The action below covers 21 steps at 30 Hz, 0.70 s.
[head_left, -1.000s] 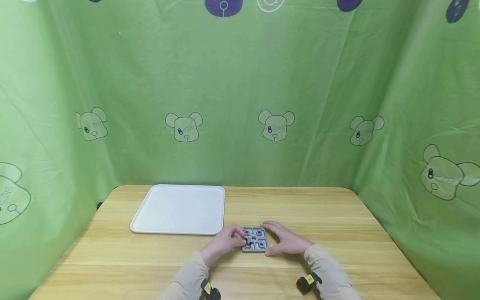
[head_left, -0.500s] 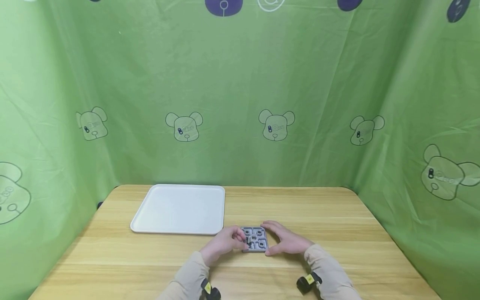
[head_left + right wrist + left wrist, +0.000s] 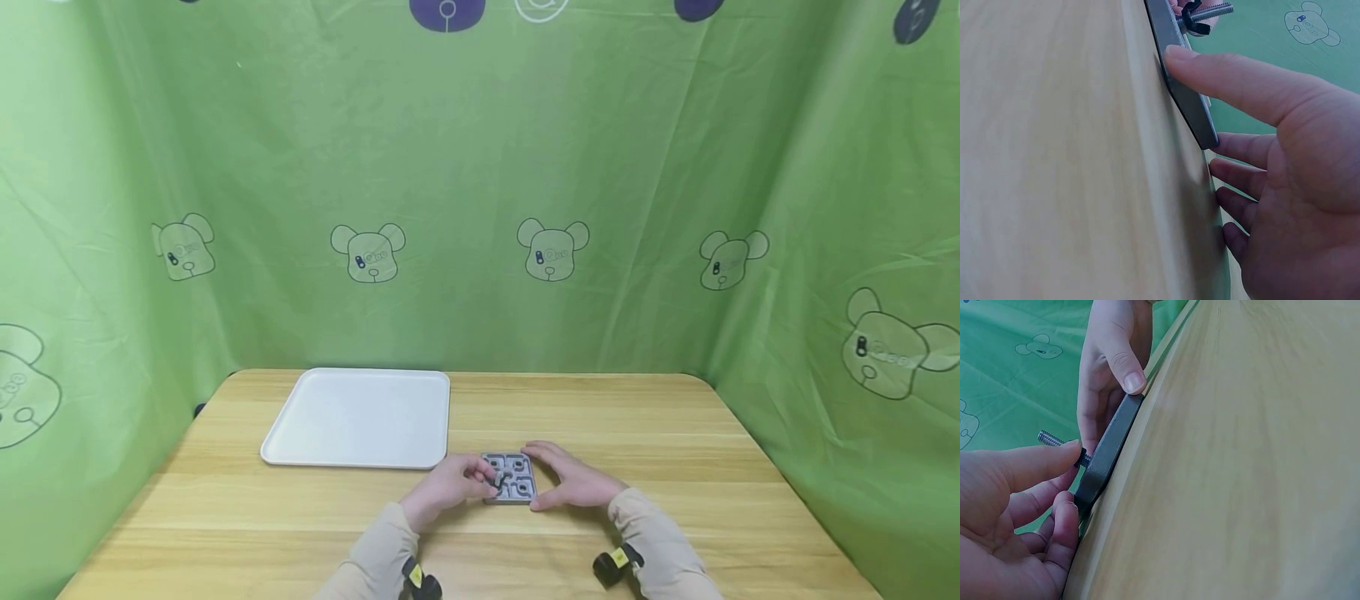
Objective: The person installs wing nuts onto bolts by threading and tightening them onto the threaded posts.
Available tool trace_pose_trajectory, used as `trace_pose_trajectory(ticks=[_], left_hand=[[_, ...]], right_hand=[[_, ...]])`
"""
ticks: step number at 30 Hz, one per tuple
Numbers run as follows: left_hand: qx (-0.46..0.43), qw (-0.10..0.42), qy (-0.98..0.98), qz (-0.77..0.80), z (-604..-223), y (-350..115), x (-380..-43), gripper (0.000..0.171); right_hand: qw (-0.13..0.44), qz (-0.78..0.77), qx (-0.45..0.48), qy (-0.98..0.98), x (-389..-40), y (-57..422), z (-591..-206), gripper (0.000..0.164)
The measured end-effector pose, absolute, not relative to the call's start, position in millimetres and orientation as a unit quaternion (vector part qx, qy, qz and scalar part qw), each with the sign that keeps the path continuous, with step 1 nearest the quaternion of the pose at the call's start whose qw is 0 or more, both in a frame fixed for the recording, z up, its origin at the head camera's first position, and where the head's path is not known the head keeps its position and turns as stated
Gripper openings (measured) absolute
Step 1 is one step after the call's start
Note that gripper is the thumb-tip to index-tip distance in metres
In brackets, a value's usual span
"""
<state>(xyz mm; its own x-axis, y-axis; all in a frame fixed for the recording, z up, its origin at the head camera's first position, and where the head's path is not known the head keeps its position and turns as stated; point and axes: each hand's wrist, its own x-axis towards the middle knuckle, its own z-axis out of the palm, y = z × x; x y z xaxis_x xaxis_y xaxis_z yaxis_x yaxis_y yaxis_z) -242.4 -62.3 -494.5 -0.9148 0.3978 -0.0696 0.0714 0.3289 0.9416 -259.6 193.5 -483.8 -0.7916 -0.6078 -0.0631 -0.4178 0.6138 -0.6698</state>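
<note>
A square grey plate (image 3: 525, 463) with several round holes lies on the table. From its near-left part rises a threaded bolt (image 3: 1050, 438), and a black wing nut (image 3: 1196, 22) sits partway along the thread. My left hand (image 3: 450, 483) pinches the wing nut, thumb against one wing, with its lower fingers by the plate's edge. On the other side, my right hand (image 3: 573, 482) spans the plate's right side and holds it, thumb at the near corner and index finger at the far one. The left fingers hide part of the nut in the head view.
A white tray (image 3: 360, 417) rests at the back left of the wooden table (image 3: 637, 417). Green curtains (image 3: 465, 167) hang behind and on both sides. A small black device (image 3: 611, 568) is strapped to each wrist.
My left fingers have shifted slightly to the right, and the wing nut has turned to a different angle. The right hand and the tray have stayed put.
</note>
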Motion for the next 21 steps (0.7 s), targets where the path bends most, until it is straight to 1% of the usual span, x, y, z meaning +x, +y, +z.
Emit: trace_pose_trajectory(ticks=[8, 21], left_hand=[[0.138, 0.150, 0.800, 0.564, -496.0, -61.6, -242.9, 0.014], [0.127, 0.149, 0.796, 0.573, -493.9, -61.0, -239.5, 0.013]], right_hand=[[0.143, -0.328, -0.290, 0.888, -259.2, 193.7, -481.5, 0.094], [0.139, -0.324, -0.291, 0.889, -259.1, 193.3, -481.1, 0.094]])
